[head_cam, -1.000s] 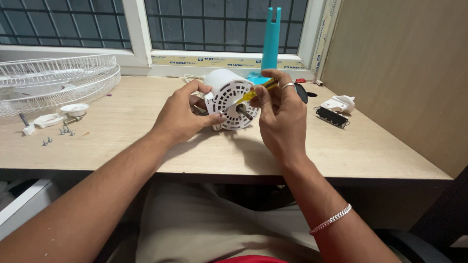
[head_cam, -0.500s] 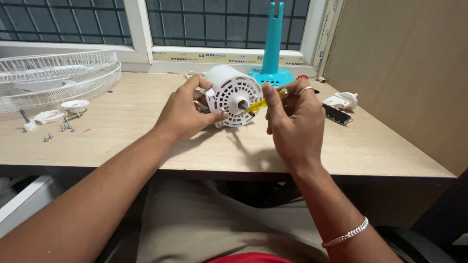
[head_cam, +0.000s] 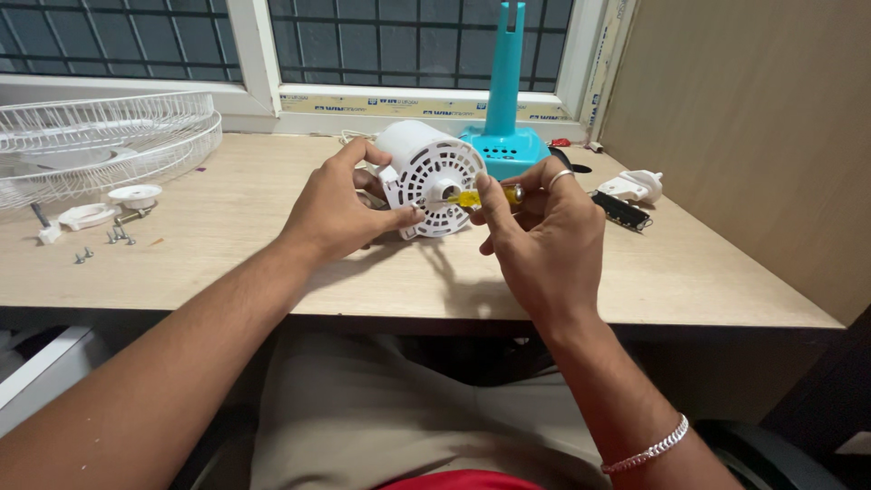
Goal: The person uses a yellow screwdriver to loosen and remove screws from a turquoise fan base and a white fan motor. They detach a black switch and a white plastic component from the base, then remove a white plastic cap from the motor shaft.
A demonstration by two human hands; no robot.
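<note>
Two hands meet at the middle of the wooden table (head_cam: 272, 272), both busy on one part. The right hand (head_cam: 544, 238) is curled closed around a yellow-handled screwdriver (head_cam: 481, 197), whose tip points into the hub of the white motor housing (head_cam: 426, 177). The left hand (head_cam: 337, 210) clasps that housing from its left side, fingers wrapped over the top and thumb pressed at the vented face, steadying it on its side on the table. Judging by how things lie, the fan is well taken apart: the housing is off its stand and the work on it is not finished. Out to the left of the left hand lie a few loose screws (head_cam: 102, 245) and small white plastic pieces (head_cam: 133, 194). To the right of the right hand sit a black strip-like part (head_cam: 621, 210) and a small white part (head_cam: 635, 186). Just beyond the hands stands the teal fan stand (head_cam: 504, 109), and far left rests the white wire fan guard (head_cam: 100, 141).
</note>
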